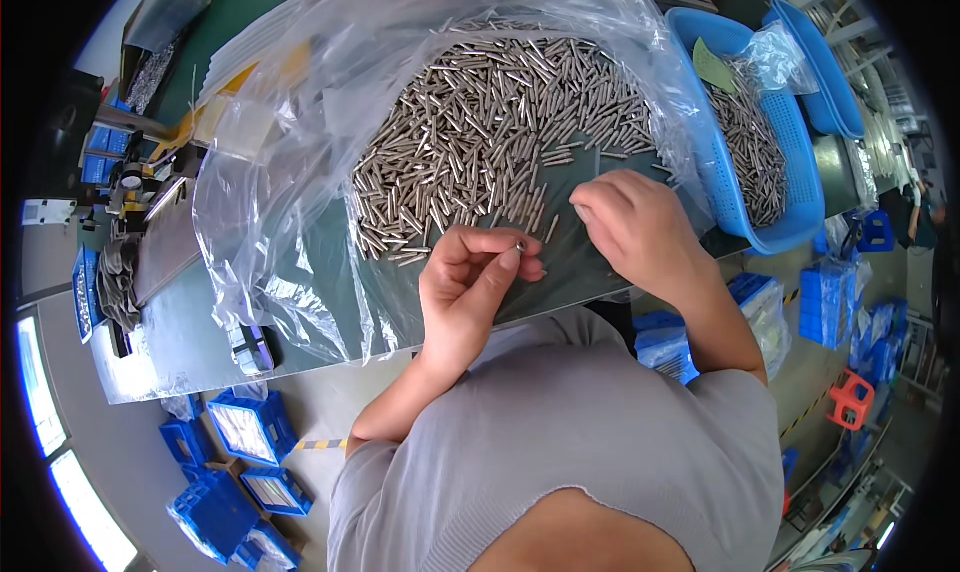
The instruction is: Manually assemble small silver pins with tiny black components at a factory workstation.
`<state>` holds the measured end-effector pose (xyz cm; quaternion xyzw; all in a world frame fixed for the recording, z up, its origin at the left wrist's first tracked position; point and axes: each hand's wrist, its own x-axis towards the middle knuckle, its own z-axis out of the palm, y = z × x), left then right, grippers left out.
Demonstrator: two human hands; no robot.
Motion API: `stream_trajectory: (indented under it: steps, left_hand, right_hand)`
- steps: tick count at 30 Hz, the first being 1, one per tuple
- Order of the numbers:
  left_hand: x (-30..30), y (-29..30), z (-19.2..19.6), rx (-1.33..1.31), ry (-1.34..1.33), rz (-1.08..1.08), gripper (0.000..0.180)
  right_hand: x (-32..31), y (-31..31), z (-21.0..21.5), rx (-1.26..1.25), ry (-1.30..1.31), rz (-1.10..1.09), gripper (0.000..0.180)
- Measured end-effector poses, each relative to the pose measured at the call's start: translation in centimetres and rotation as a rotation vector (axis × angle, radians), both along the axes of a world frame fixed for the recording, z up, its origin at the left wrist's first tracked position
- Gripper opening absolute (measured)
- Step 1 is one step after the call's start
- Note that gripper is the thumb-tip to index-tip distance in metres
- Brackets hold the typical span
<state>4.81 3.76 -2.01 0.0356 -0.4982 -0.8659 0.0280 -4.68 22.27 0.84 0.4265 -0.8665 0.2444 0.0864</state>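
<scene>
A wide heap of small, slim metal pins (470, 122) lies on a clear plastic sheet (290, 172) over the dark green table. At the heap's near edge, my left hand (465, 282) pinches one metal pin (520, 246) between thumb and forefinger; only its end shows. My right hand (640, 232) is to the right, just off the heap's near right edge. Its fingers are curled and pressed together, pointing left, and whatever they may hold is hidden. A few loose pins (553, 228) lie between the two hands.
A blue basket (800, 187) with more pins and a green slip stands at the right, another blue basket (835, 82) behind it. Blue crates (250, 427) sit on the floor at left, and a red stool (851, 399) at right. The table's near edge (560, 307) runs below my hands.
</scene>
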Motion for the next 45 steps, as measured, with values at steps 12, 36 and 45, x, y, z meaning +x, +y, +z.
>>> stream_trajectory:
  steps: [12, 36, 45]
  left_hand:
    - [-0.1, 0.0, -0.2, -0.011, 0.016, -0.029, 0.006]
    - [-0.1, 0.1, -0.1, 0.031, 0.013, 0.007, 0.005]
    - [-0.2, 0.1, -0.1, 0.041, 0.022, 0.012, 0.006]
  right_hand:
    - [1.5, -2.1, -0.3, -0.649, -0.843, 0.132, 0.009]
    - [-0.9, 1.1, -0.5, -1.162, -1.539, 0.055, 0.012]
    - [0.4, -0.7, -1.0, -0.087, -0.283, -0.027, 0.014]
